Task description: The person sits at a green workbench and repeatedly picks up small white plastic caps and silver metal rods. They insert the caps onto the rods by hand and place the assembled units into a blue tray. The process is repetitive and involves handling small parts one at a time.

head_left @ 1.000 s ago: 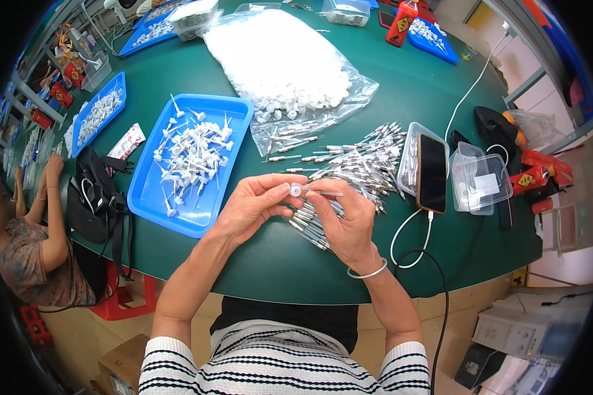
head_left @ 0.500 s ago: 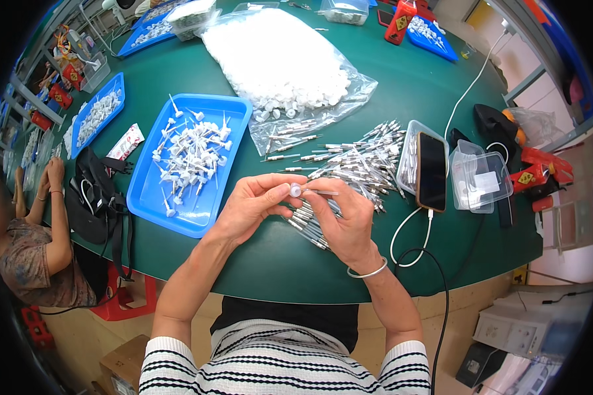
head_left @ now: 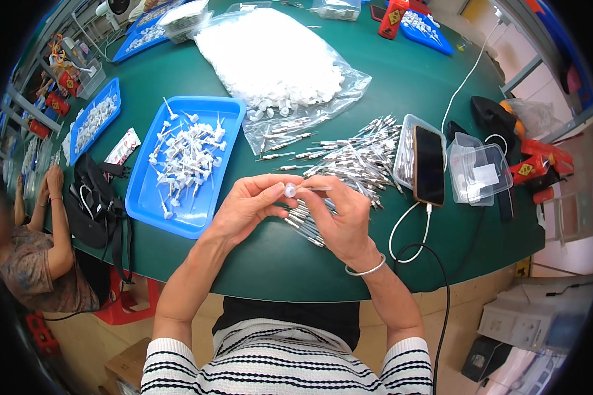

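Observation:
Between thumb and fingers my left hand [head_left: 252, 205] pinches a small white plastic cap [head_left: 290, 190]. My right hand [head_left: 339, 220] pinches a thin rod [head_left: 319, 189], whose inner end meets the cap. The hands almost touch, above the near part of the table. Just beyond them spreads a loose pile of thin metal-and-white rods [head_left: 349, 158], some partly hidden under my right hand. To the left of my left hand, a blue tray [head_left: 135, 197] holds many white caps with rods standing out of them [head_left: 188, 151].
A large clear bag of white caps [head_left: 277, 59] lies beyond the pile. On the right, a phone [head_left: 429, 164] with a white cable leans on a clear box of rods [head_left: 407, 148]. Another clear box [head_left: 478, 174] stands beside it. A co-worker [head_left: 43, 257] sits at the left by a black bag [head_left: 92, 191].
The view has shifted slightly. Both hands keep their pinch, and the cap and rod stay together at nearly the same place.

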Demonstrator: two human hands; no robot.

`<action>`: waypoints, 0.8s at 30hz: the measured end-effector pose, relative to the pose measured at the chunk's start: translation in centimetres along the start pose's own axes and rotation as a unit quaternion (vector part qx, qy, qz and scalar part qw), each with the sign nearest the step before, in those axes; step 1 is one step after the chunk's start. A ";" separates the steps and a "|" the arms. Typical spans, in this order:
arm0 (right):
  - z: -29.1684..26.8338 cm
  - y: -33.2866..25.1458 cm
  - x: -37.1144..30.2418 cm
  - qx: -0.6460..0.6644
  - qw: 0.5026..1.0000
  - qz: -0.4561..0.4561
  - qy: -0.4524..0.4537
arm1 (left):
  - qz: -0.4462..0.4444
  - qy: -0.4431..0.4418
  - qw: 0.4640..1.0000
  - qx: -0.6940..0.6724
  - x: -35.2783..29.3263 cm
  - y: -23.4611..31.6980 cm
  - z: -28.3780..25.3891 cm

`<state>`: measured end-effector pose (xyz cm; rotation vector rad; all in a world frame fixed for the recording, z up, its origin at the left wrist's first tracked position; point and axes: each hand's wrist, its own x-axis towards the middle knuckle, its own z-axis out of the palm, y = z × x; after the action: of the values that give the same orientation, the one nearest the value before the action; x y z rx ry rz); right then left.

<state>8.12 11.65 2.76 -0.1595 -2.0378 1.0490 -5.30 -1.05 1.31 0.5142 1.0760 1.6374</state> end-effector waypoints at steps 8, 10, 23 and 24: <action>-0.1 -0.5 0.2 -0.002 1.000 -0.003 0.001 | -0.009 -0.007 1.000 -0.025 0.1 -0.1 -0.1; -0.1 -0.5 0.2 -0.015 1.000 -0.008 -0.003 | -0.012 -0.020 1.000 -0.017 0.0 -0.1 -0.4; -1.0 -0.3 0.7 -0.003 0.998 0.008 -0.058 | -0.002 -0.007 0.998 0.057 0.0 -0.1 -0.2; -1.0 -0.3 0.8 -0.006 0.998 0.002 -0.060 | 0.002 -0.003 0.998 0.057 0.0 -0.1 -0.1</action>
<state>8.38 12.45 3.73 -0.1087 -2.1522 1.0723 -5.30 -1.12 1.20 0.5963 1.1689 1.5822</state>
